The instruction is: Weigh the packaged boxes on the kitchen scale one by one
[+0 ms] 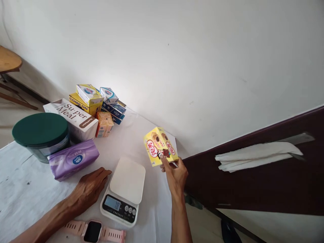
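Right hand (177, 173) grips yellow box (157, 144), not set on the scale (128, 180), lower centre. Left hand (92, 185) lies loosely flat, holding nothing visible. Other boxes (87, 92) stand upper left.

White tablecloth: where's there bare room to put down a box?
The cloth is bare between the orange pack and the yellow box in the right hand, and in a strip right of the scale. More shows left of the left forearm, before the tub. Crowded: back left, with boxes, tub and purple pack close together.
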`<state>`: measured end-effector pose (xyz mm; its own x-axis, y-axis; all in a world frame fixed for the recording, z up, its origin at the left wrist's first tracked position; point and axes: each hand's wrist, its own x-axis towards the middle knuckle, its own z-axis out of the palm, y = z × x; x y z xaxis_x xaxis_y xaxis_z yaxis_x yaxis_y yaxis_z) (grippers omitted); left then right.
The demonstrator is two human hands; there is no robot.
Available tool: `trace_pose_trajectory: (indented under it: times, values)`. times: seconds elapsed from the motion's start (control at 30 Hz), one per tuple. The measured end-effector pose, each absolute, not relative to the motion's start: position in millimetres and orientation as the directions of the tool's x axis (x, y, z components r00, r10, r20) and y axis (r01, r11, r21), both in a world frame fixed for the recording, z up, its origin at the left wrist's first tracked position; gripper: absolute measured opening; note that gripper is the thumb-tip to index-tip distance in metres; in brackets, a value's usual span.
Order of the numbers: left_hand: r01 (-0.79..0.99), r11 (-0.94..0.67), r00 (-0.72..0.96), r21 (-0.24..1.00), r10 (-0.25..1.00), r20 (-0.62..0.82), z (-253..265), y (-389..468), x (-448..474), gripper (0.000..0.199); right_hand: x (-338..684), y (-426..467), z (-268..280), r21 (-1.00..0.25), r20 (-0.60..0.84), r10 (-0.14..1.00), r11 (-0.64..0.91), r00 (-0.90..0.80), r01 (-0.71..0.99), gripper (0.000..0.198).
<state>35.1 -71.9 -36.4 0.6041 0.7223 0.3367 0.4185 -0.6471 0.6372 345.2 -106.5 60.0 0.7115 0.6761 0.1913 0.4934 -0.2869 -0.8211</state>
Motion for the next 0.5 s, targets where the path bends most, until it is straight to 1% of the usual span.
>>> trace_pose_trajectory:
  times: [0.07, 0.17, 0.33, 0.5]
  values:
    - [0.414, -0.655, 0.591, 0.632, 0.721, 0.360, -38.4, -71.7, 36.3, 0.030, 366.6, -70.3, 50.4, -0.800, 0.240, 0.614, -0.314, 0.752, 0.512, 0.043]
    - [0.408, -0.649, 0.574, 0.642, 0.729, 0.372, -42.8, -72.2, 37.3, 0.030, 387.3, -18.0, 34.2, -0.787, 0.265, 0.571, -0.338, 0.777, 0.516, 0.042]
    - [0.419, -0.625, 0.578, 0.658, 0.743, 0.337, -47.4, -73.8, 38.4, 0.032, 390.3, 43.5, 16.3, -0.749, 0.280, 0.542, -0.393, 0.793, 0.533, 0.038]
    - [0.437, -0.612, 0.603, 0.659, 0.743, 0.290, -41.2, -73.2, 38.5, 0.032, 377.8, 68.6, 14.2, -0.710, 0.286, 0.540, -0.436, 0.791, 0.554, 0.041]
